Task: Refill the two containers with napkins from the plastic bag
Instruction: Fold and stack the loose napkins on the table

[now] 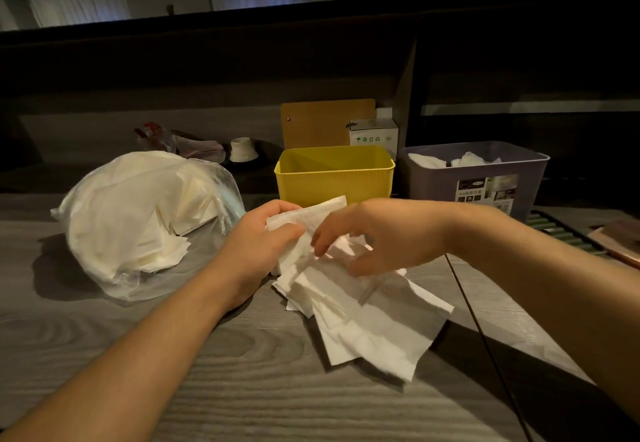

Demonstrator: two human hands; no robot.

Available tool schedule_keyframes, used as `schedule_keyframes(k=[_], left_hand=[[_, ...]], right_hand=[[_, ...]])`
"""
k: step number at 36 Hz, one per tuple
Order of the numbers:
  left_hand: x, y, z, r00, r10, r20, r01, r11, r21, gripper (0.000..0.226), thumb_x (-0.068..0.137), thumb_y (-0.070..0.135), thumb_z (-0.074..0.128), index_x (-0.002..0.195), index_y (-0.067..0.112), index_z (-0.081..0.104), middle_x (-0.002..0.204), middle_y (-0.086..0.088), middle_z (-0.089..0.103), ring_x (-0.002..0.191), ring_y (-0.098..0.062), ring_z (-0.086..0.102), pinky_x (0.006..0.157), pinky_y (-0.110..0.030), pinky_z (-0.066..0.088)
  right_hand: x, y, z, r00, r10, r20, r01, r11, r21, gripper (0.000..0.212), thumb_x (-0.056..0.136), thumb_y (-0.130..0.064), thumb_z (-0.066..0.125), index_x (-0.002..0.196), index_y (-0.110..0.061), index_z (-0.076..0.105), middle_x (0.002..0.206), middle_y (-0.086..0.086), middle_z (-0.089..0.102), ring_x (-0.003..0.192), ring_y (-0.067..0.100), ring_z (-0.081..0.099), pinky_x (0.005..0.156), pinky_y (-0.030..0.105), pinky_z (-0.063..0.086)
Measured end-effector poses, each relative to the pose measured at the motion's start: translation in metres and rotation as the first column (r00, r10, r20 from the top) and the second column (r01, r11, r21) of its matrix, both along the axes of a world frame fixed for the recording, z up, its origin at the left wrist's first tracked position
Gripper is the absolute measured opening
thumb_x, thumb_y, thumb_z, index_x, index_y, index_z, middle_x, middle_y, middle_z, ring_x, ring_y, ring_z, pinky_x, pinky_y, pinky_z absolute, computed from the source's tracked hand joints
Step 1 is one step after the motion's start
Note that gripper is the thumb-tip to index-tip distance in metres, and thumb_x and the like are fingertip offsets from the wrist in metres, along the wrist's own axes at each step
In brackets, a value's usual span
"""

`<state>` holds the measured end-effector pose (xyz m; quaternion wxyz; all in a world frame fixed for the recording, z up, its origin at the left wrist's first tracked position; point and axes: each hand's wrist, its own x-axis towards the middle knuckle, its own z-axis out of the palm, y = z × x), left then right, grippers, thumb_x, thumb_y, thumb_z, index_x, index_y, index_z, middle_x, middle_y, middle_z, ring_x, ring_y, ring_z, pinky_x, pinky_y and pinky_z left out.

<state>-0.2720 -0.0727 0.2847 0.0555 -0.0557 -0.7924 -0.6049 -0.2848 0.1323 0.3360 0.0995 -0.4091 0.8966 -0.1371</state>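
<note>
A clear plastic bag [138, 220] stuffed with white napkins lies on the left of the grey wooden table. A yellow container [334, 176] stands behind my hands and looks empty. To its right a purple-grey container [474, 182] holds a few napkins. Several loose napkins [363, 310] lie spread on the table at the centre. My left hand [263, 251] grips the top edge of a bunch of these napkins. My right hand [374, 237] hovers over the pile with fingers loosely curled, fingertips touching the napkins.
A wooden board [327, 124] and a small white box [374, 136] stand behind the yellow container. A white cup-like object [243, 150] and a crumpled bag [173, 143] sit at the back left. A dark cable [485, 337] crosses the table at right. A ribbed mat [568, 237] lies far right.
</note>
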Motion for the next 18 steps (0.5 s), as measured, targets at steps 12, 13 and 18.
schedule_keyframes(k=[12,13,18], left_hand=[[0.0,0.0,0.0,1.0,-0.003,0.0,0.003,1.0,0.015,0.016,0.096,0.008,0.06,0.099,0.02,0.071,0.1,-0.011,0.072,0.085,-0.023,0.067,0.073,-0.04,0.055],[0.0,0.0,0.0,1.0,-0.005,-0.001,0.005,1.0,0.015,0.016,0.096,0.008,0.06,0.098,0.02,0.071,0.099,-0.011,0.072,0.085,-0.023,0.068,0.073,-0.041,0.055],[0.0,0.0,-0.001,1.0,-0.017,0.002,0.017,1.0,0.025,0.018,0.095,0.006,0.06,0.099,0.02,0.07,0.097,-0.007,0.073,0.084,-0.022,0.069,0.071,-0.038,0.056]], right_hand=[[0.007,-0.001,0.01,0.997,-0.078,-0.006,0.078,0.996,0.035,0.021,0.093,-0.023,0.068,0.113,-0.028,0.07,0.105,-0.014,0.067,0.096,0.007,0.061,0.087,0.028,0.053],[0.006,0.001,0.012,0.997,-0.083,-0.006,0.083,0.996,0.016,0.018,0.093,-0.024,0.068,0.11,-0.029,0.07,0.103,-0.015,0.067,0.094,0.006,0.062,0.085,0.026,0.054],[-0.001,0.01,0.015,0.993,-0.115,0.021,0.117,0.988,-0.103,0.013,0.091,-0.023,0.072,0.102,-0.032,0.071,0.098,-0.02,0.067,0.091,-0.003,0.062,0.08,0.008,0.052]])
